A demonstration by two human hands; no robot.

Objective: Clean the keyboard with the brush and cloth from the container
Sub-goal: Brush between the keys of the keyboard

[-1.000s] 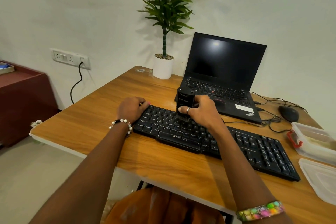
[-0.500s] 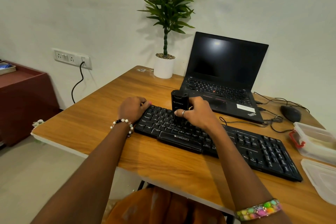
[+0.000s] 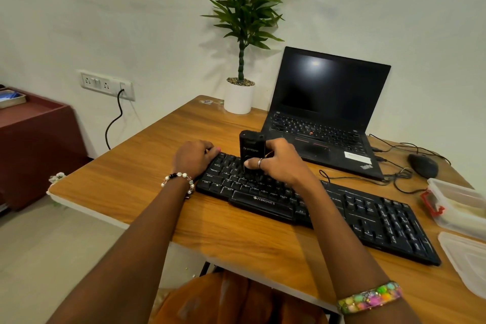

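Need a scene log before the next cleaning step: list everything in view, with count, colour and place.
keyboard: 1, black, desk front
brush: 1, black, upright on keyboard's left keys
laptop: 1, black, open, behind keyboard
mouse: 1, black, right of laptop
container: 1, clear with red clasp, desk right edge
lid: 1, clear, in front of container
plant: 1, green, white pot, desk back
desk: 1, wooden
cabinet: 1, dark red, left
left hand: steadying keyboard's left end
right hand: grip on brush

Black keyboard [image 3: 328, 208], black brush [image 3: 252, 149], wood-grain table [image 3: 147, 179], white pot [image 3: 238, 99].
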